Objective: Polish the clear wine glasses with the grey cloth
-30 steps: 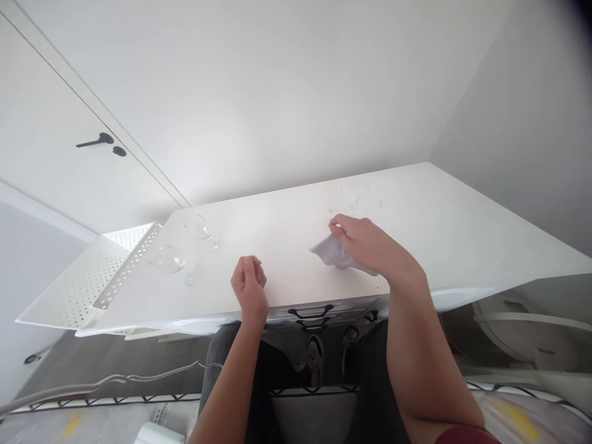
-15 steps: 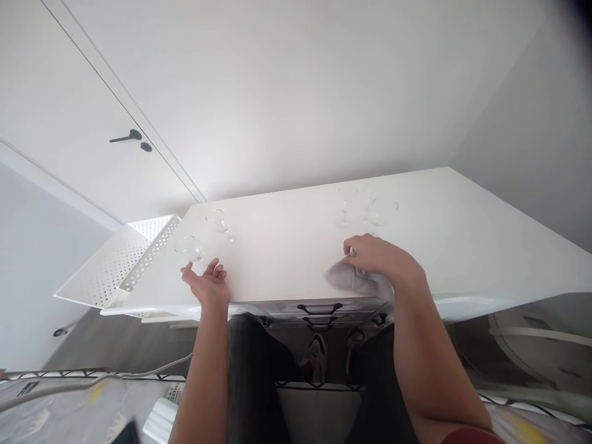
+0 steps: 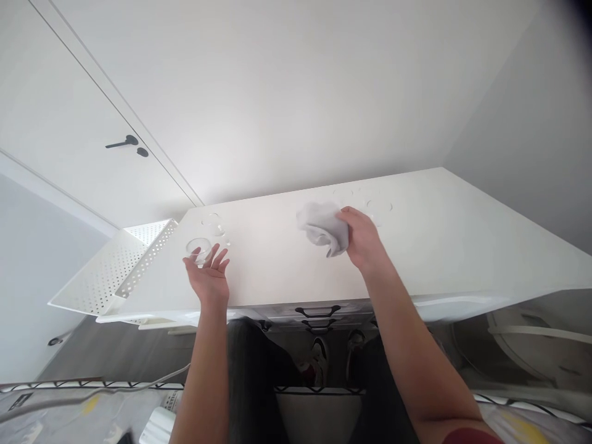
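My left hand point(image 3: 209, 274) is around a clear wine glass point(image 3: 198, 246) near the left end of the white table, its fingers curved about the lower bowl and stem. A fingertip shows through the glass. Behind it stands a second clear glass point(image 3: 213, 226), faint against the white top. My right hand point(image 3: 361, 237) grips a light grey cloth point(image 3: 326, 228) by its right side, raised above the middle of the table. The cloth hangs loosely bunched, slightly blurred by motion. Several more clear glasses point(image 3: 379, 205) stand behind my right hand, partly hidden by it.
The white table point(image 3: 277, 265) has drawers with dark handles point(image 3: 318, 311) under its front edge. A white perforated rack point(image 3: 106, 271) adjoins its left end. A wall rises behind, with a door handle point(image 3: 124, 142) at left. My legs are beneath the front edge.
My right hand has lifted the cloth from the front edge, moving it up and left. My left hand has closed around the glass, which has shifted slightly right.
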The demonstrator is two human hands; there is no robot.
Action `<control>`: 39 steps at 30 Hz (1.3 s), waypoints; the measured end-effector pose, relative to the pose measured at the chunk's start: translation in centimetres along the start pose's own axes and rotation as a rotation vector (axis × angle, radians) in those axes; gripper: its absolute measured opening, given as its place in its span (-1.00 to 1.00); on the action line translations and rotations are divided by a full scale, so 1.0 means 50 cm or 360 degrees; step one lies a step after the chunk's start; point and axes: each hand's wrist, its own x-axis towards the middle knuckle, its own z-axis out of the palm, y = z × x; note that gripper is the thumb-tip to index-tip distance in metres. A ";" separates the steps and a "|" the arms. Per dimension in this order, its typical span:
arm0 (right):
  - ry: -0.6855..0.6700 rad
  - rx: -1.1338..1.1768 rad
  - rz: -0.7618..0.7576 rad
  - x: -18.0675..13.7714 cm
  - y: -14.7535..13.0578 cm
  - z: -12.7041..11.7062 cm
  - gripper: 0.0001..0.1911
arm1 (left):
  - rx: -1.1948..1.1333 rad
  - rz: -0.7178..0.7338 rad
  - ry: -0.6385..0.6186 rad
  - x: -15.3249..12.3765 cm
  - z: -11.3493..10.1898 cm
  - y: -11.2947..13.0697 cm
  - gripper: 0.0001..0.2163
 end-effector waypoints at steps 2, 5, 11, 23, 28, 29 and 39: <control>-0.0004 0.0050 -0.0024 -0.006 0.021 0.030 -0.75 | 0.0099 0.0104 -0.0187 -0.032 0.027 -0.024 -0.53; -0.0084 -0.0016 -0.0101 -0.024 0.061 0.079 -0.74 | 0.0203 0.0098 -0.0506 -0.083 0.081 -0.073 -0.52; -0.0337 -0.0396 -0.0457 -0.057 0.119 0.116 -0.79 | 0.0515 0.0087 -0.0913 -0.112 0.165 -0.128 -0.54; -0.0885 -0.0915 -0.0647 -0.015 0.081 0.026 -0.08 | 0.0746 0.0578 -0.1628 -0.064 0.230 -0.168 -0.52; -0.0585 -0.0109 -0.0195 -0.019 0.081 0.052 -0.22 | 0.0572 0.0555 -0.1598 -0.064 0.234 -0.170 -0.51; -0.0516 0.0019 -0.0105 -0.018 0.083 0.055 -0.24 | 0.0539 0.0527 -0.1620 -0.067 0.235 -0.167 -0.50; -0.1080 -0.0889 -0.0577 -0.013 0.084 0.032 -0.18 | 0.0535 0.0425 -0.1326 -0.074 0.236 -0.161 -0.56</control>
